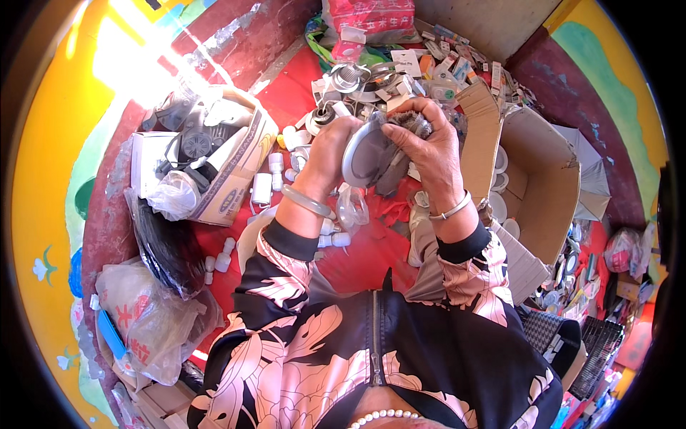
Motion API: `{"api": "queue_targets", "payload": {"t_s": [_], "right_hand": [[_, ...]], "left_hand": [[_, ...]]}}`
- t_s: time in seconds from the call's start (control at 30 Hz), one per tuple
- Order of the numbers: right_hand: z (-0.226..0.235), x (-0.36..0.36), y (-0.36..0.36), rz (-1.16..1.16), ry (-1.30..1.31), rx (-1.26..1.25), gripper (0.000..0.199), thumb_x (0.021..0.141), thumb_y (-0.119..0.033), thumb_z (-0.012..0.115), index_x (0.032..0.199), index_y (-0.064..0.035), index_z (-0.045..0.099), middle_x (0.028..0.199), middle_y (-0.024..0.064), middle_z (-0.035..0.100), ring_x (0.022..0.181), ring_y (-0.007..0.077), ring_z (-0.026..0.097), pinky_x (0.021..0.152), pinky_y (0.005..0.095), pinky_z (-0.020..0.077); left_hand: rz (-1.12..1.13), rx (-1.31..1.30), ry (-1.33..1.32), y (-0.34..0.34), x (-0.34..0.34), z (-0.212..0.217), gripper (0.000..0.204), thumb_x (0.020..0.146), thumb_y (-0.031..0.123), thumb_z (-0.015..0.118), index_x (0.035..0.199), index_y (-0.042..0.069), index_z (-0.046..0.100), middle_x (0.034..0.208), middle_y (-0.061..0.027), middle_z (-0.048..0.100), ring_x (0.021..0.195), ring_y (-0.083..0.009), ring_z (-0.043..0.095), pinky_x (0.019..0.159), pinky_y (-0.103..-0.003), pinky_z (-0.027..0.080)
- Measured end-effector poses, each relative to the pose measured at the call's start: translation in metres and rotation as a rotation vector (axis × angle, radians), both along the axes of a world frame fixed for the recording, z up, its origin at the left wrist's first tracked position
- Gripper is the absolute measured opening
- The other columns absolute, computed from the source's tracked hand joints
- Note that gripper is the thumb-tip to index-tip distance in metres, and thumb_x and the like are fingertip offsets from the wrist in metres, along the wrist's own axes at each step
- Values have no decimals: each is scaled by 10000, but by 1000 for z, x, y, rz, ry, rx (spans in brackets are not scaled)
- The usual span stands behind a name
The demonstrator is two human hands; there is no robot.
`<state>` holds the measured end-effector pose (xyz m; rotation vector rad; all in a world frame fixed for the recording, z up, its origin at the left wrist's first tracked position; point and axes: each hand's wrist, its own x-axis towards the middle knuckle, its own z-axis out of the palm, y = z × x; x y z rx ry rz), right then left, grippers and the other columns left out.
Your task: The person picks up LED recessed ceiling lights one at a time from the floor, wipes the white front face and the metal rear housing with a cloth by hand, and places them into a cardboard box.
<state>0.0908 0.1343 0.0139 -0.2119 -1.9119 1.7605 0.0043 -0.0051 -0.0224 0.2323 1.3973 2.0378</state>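
My left hand (pixel 330 149) is closed on the edge of a round white-rimmed disc (pixel 363 156) with a greyish face, which looks like a ceiling downlight. The disc is tilted up in front of my chest. On its other side my right hand (pixel 433 151) grips a crumpled grey cloth (pixel 390 171), bunched up between thumb and fingers. Cloth and disc touch, and part of the cloth hangs below my right fingers. Behind my hands lies a heap of metal and white lamp parts (pixel 350 77).
An open carton of dark and clear parts (pixel 236 154) stands at left, by several white bulb-like pieces (pixel 262 189) on red sheeting. At right is an open cardboard box (pixel 537 182) beside white discs (pixel 499 206). Small packages (pixel 464 61) pile up behind; a plastic bag (pixel 146 314) lies near left.
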Motion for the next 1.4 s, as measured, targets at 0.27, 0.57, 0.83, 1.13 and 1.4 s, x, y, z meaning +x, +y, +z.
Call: {"api": "queue_targets", "payload": {"t_s": [0.27,0.57,0.83,1.13,1.4], "right_hand": [[8,4,5,-20,-226,76,133,716,-42,668,848,-34,667,822,9,606,758,70,551,663,224,450],[1,2,0,-60,-104,182,177,702,-44,664,875,-34,698,856,65,600,792,127,572,707,250,454],[-14,-2,-22,-153,45,104,215,711,-27,683,924,0,671,905,99,610,835,172,589,750,251,457],[0,6,-29,-184,180,228,208,693,3,704,897,-21,668,888,90,609,850,173,588,758,264,457],[22,11,0,118,7,194,167,695,6,691,857,-15,654,859,53,608,812,141,574,737,258,448]], "left_hand": [[20,-152,622,1,-8,-25,314,884,259,432,910,-4,603,862,-85,622,778,-156,588,698,-275,468],[165,-195,510,6,-8,-37,320,905,237,405,890,-5,612,870,-103,622,794,-188,581,739,-289,450],[399,-369,707,11,2,-21,297,909,200,385,922,3,608,876,-174,633,833,-311,607,763,-355,451],[418,-167,721,10,10,-8,312,949,218,374,949,-4,594,833,-120,628,789,-197,599,725,-310,454],[334,-195,866,4,13,6,314,957,211,364,953,-19,577,850,-105,605,798,-164,559,746,-285,439]]}}
